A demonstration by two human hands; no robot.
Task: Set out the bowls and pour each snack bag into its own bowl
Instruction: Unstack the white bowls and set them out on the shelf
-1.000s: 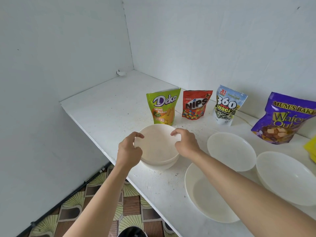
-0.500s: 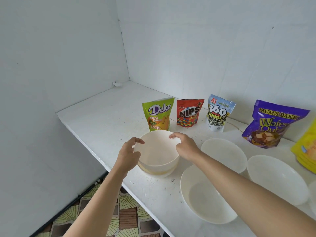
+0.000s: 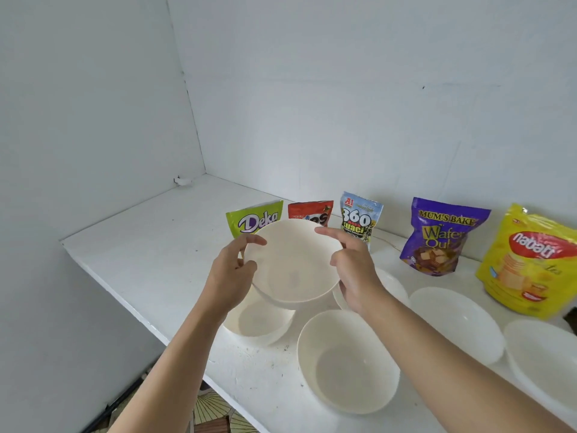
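Both hands hold one white bowl (image 3: 292, 264) in the air above the counter. My left hand (image 3: 232, 273) grips its left rim and my right hand (image 3: 356, 270) grips its right rim. Directly below it another white bowl (image 3: 257, 323) stands on the counter. More white bowls stand to the right: one near the front (image 3: 346, 360), one partly hidden behind my right hand (image 3: 393, 285), one further right (image 3: 456, 320) and one at the right edge (image 3: 543, 357). Along the wall stand a green Deka bag (image 3: 249, 220), a red Nips bag (image 3: 309, 210), a 360 Kuaci bag (image 3: 359, 217), a purple wafer bag (image 3: 443, 235) and a yellow Nabati bag (image 3: 530, 260).
The white counter (image 3: 162, 245) runs into a corner of white walls, with its front edge running diagonally from left to lower right. A small white object (image 3: 182, 181) lies in the far corner. Patterned floor (image 3: 212, 414) shows below the edge.
The top bowl has come up off the stack, held in both hands, and the bowl under it stays on the counter. The camera view has shifted right, bringing the yellow bag in.
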